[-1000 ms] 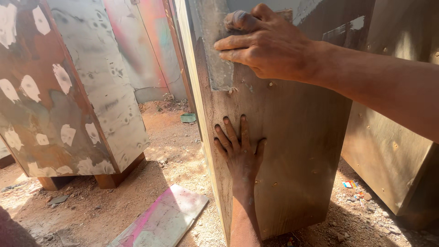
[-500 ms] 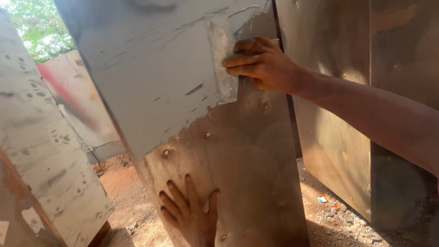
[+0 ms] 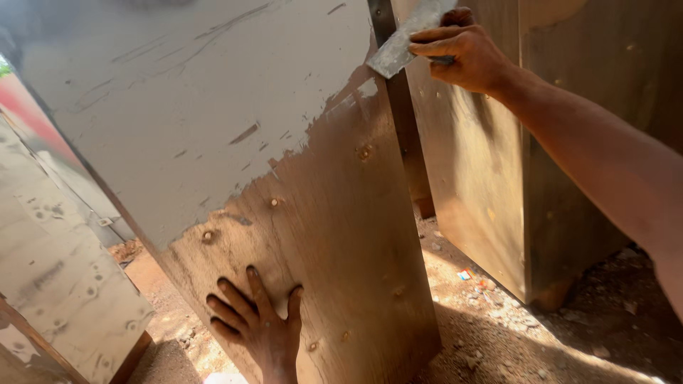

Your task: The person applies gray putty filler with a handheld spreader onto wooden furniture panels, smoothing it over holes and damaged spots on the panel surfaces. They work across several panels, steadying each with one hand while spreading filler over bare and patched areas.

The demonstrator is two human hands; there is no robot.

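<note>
Right hand [image 3: 462, 53] clamped on a putty knife [image 3: 409, 39] at the panel [image 3: 341, 235] edge; left hand [image 3: 260, 327] spread flat, fingers apart, on bare wood.

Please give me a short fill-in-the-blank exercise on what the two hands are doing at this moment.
1. The right hand holds a flat metal ____ at the panel's top edge.
2. The left hand lies flat on the ____ lower part of the wooden panel.
3. The panel's upper part is covered with grey ____.

Missing words: scraper; bare; putty
</note>
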